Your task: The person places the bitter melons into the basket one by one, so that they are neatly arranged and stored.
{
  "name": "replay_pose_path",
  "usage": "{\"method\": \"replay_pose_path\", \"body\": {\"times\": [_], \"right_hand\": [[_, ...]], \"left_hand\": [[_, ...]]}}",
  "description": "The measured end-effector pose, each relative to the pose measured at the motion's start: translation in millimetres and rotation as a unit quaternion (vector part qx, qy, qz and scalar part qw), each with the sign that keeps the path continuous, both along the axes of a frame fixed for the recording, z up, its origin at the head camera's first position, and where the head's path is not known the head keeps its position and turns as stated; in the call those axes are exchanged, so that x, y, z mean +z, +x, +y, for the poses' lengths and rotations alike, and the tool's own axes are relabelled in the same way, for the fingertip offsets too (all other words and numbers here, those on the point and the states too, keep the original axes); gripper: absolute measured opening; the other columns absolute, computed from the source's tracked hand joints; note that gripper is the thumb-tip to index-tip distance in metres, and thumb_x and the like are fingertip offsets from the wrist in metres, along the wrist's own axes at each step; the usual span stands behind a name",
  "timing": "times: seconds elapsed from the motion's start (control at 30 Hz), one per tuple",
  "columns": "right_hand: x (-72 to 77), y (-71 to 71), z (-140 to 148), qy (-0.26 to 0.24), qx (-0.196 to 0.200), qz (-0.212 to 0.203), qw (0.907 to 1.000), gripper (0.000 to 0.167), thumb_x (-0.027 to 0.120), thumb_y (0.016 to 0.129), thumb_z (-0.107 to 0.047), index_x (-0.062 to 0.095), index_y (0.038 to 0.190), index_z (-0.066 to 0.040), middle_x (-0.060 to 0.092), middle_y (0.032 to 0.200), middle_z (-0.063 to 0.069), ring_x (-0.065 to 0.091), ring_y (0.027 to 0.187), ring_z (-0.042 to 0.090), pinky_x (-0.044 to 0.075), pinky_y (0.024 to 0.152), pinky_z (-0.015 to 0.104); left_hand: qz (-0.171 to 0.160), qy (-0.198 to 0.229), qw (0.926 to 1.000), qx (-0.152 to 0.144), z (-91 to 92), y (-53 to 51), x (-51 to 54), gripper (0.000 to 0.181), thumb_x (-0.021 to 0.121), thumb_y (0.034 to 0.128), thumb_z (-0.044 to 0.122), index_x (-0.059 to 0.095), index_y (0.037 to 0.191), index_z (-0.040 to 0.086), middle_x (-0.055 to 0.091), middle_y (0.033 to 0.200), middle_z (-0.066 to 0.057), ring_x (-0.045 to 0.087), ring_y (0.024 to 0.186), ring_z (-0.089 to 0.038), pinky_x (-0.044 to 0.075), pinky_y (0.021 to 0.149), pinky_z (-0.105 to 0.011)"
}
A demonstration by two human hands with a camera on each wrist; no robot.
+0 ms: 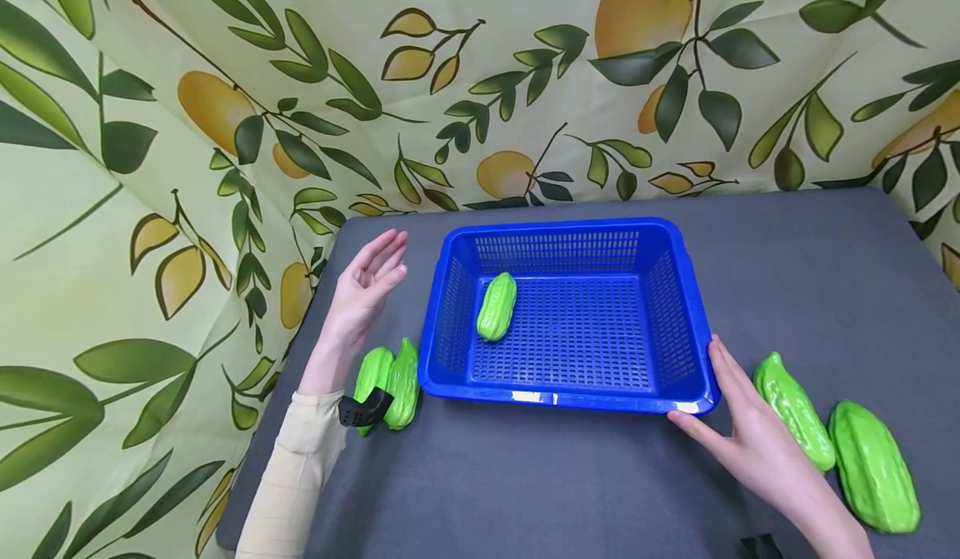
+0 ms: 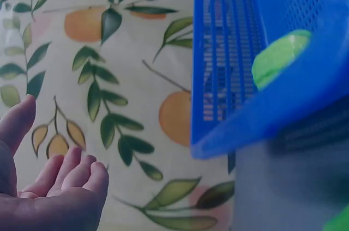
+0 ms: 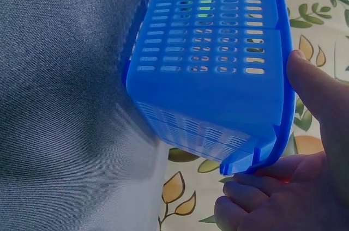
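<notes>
A blue plastic basket (image 1: 558,401) with slotted walls stands on the dark grey table. My right hand (image 1: 757,442) grips its near right corner, thumb on the front rim and fingers at the right side; the right wrist view shows these fingers (image 3: 248,195) curled at the rim. Inside the basket, toward the left, lies one green ridged bitter melon (image 1: 497,307). My left hand (image 1: 366,288) is raised left of the basket, apart from it, with fingers loosely bent and nothing held. In the left wrist view its palm (image 2: 49,204) faces up.
Two more bitter melons, one slimmer (image 1: 403,384) and one partly behind the wrist strap (image 1: 372,373), lie left of the basket. Another pair, a pointed one (image 1: 795,409) and a thicker one (image 1: 873,467), lies by my right forearm. A leaf-patterned cloth (image 1: 450,42) hangs behind the table.
</notes>
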State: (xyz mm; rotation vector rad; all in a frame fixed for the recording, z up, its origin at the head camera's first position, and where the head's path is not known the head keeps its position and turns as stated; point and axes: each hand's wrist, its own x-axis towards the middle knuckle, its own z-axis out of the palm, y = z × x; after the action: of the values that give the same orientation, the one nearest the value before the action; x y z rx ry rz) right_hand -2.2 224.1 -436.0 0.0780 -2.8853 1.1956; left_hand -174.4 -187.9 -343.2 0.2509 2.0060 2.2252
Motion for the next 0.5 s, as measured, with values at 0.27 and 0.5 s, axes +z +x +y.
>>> {"method": "replay_pose_path", "body": {"times": [0.27,0.5], "right_hand": [[0.3,0.5,0.6,0.006,-0.004,-0.007,1.0,0.1,0.07,0.086,-0.035,-0.001,0.152,-0.01,0.0,0.159,0.019,0.009,0.144,0.044,0.021,0.102,0.071],[0.0,0.3,0.0,-0.001,0.002,0.002,1.0,0.099,0.07,0.086,-0.032,0.0,0.152,-0.01,0.001,0.159,0.019,0.009,0.144,0.044,0.019,0.104,0.07]], "left_hand": [[-0.002,0.011,0.9998,0.017,-12.7,7.1,-5.2,0.061,0.051,0.0917,-0.008,0.026,0.147,0.0,0.029,0.153,-0.019,0.031,0.142,-0.023,0.039,0.108,-0.022],[-0.001,0.02,0.9994,0.027,-20.1,15.4,-8.8,0.06,0.052,0.0917,-0.007,0.027,0.146,0.0,0.029,0.153,-0.019,0.029,0.143,-0.026,0.039,0.108,-0.021]]}}
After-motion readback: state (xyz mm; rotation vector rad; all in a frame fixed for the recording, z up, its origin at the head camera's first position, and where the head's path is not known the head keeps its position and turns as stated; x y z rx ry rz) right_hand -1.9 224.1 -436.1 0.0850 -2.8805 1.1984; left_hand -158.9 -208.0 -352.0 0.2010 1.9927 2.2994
